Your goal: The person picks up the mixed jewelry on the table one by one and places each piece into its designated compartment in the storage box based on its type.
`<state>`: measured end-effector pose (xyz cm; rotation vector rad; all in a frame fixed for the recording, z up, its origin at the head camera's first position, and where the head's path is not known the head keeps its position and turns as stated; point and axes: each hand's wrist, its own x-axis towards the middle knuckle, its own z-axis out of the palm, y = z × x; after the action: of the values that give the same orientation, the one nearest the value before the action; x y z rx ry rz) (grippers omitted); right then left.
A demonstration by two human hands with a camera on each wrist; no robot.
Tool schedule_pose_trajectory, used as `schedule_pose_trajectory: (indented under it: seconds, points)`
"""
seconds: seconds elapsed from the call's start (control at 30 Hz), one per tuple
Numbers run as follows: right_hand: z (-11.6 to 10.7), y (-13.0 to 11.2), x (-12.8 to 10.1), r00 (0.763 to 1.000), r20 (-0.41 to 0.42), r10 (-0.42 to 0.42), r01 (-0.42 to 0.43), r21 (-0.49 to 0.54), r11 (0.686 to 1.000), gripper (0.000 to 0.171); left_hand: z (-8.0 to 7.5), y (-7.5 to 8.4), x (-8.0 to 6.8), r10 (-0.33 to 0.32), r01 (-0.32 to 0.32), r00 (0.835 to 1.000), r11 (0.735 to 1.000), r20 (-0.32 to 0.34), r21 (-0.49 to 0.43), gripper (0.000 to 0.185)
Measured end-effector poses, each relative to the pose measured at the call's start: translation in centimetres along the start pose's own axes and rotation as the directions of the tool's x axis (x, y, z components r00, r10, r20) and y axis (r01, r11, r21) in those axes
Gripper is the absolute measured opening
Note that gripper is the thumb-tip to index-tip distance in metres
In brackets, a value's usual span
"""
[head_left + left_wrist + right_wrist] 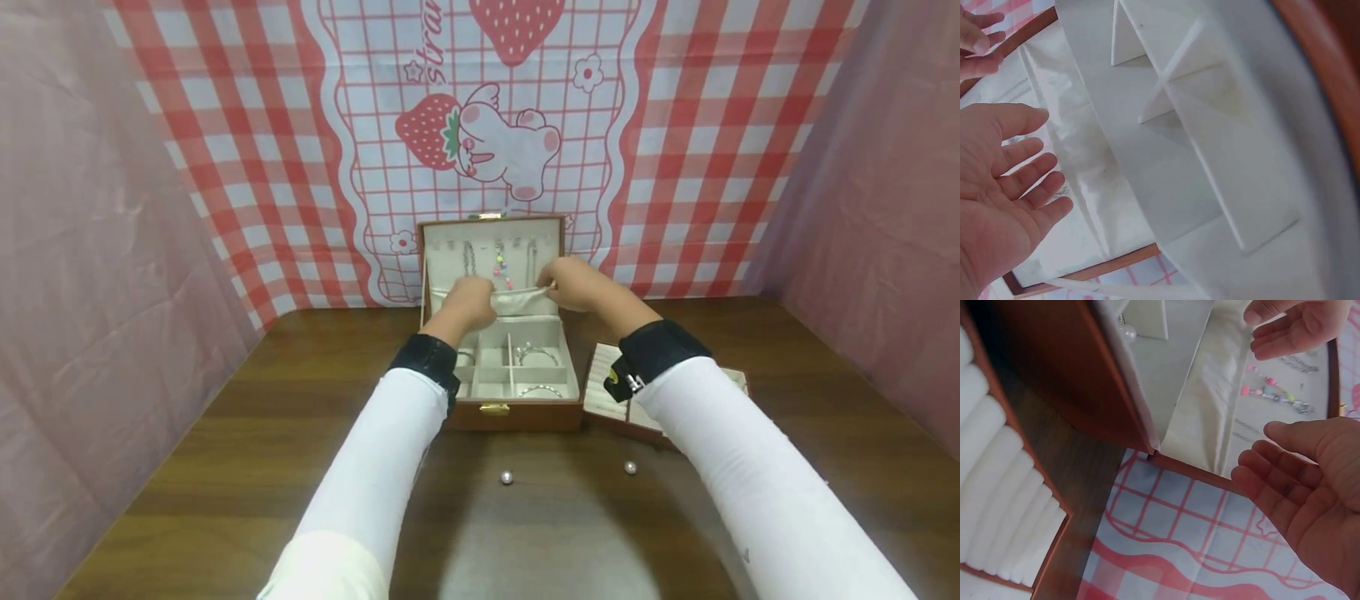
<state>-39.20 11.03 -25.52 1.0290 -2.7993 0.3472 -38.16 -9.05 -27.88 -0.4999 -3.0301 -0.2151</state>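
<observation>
An open jewelry box [525, 418] stands with its lid raised. Inside the lid, a pale fabric pocket [521, 303] spans below hanging silver chains [468, 260] and a colorful beaded strand [1270, 389]. My left hand [471, 302] is at the pocket's left part, its fingers loosely bent and spread in the left wrist view. At the pocket's right end is my right hand [576, 285], its fingers relaxed near the upper edge [1227, 440]. Nothing shows between the fingers of either hand; whether fingertips touch the fabric, I cannot tell.
Silver bracelets [536, 358] lie in the box's divided compartments. Right of the box sits a brown-edged tray with white ring rolls [602, 385], partly behind the right forearm. Two pearls [507, 477] rest on the wooden table [337, 417] in front. A checked cloth [705, 167] hangs behind.
</observation>
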Motion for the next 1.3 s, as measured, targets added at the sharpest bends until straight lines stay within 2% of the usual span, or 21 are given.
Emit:
schedule_pose_trajectory:
  seconds: [0.13,0.3,0.43,0.57,0.7,0.83,0.93,1.0,1.07,1.23,1.3]
  points:
    - [-0.1,-0.4,-1.8,0.998,-0.035,-0.047,0.048,0.038,0.998,0.022,-0.7,0.0,-0.8,0.046,-0.047,0.999,0.998,-0.011,-0.034,0.048]
    - [0.0,-1.4,-4.3,0.999,-0.040,-0.029,0.033,0.124,0.992,0.025,-1.5,0.4,-2.2,0.112,-0.115,0.993,0.989,-0.044,-0.090,0.048]
    - [-0.2,-2.3,-6.3,0.998,-0.042,-0.051,0.056,0.140,0.989,0.025,-1.8,1.2,-3.9,0.190,-0.198,0.979,0.975,-0.076,-0.106,0.046]
    - [-0.4,-3.1,-8.5,0.994,-0.063,-0.089,0.097,0.138,0.986,0.026,-2.2,1.7,-6.3,0.256,-0.270,0.960,0.953,-0.111,-0.140,0.044]
    - [-0.2,-3.6,-10.8,0.989,-0.090,-0.119,0.131,0.146,0.981,0.028,-1.9,1.9,-8.8,0.339,-0.363,0.927,0.919,-0.162,-0.153,0.041]
    - [0.7,-4.1,-12.7,0.974,-0.127,-0.187,0.203,0.132,0.970,0.027,-0.9,1.6,-10.9,0.417,-0.452,0.883,0.878,-0.213,-0.156,0.036]
    - [1.5,-4.5,-13.9,0.966,-0.141,-0.218,0.234,0.109,0.966,0.025,-0.1,1.5,-12.3,0.463,-0.504,0.853,0.851,-0.240,-0.152,0.033]
    - [1.8,-4.7,-14.6,0.962,-0.144,-0.232,0.247,0.100,0.964,0.025,0.3,1.5,-13.0,0.482,-0.524,0.841,0.838,-0.244,-0.153,0.030]
    - [2.2,-4.8,-15.2,0.959,-0.142,-0.244,0.257,0.087,0.962,0.023,0.6,1.5,-13.8,0.488,-0.528,0.843,0.832,-0.225,-0.173,0.028]
    - [2.2,-5.3,-16.4,0.951,-0.133,-0.279,0.287,0.042,0.957,0.020,1.0,1.6,-15.1,0.487,-0.508,0.862,0.830,-0.143,-0.230,0.023]
    - [2.2,-5.5,-16.8,0.945,-0.134,-0.300,0.306,0.025,0.952,0.021,1.0,1.7,-15.6,0.493,-0.508,0.861,0.828,-0.121,-0.237,0.023]
